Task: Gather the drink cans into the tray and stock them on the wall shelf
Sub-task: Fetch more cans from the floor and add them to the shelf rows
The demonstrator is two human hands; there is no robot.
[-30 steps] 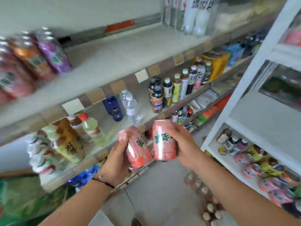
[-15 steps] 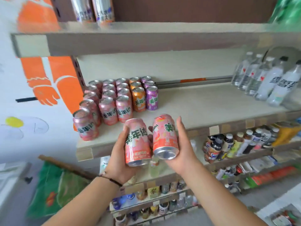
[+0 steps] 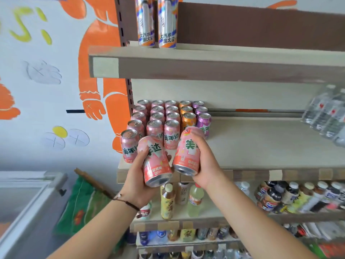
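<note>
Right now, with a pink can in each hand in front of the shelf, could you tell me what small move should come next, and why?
Probably stand the left hand's pink can upright on the bare shelf front, ahead of the shorter pink rows. Both held cans are tilted, bases toward the camera, and the leftmost row already reaches further forward. The right hand's can could follow beside it.

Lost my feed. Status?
Left hand grips pink can. Right hand grips another can. Shelf space free beside stocked cans.
</note>
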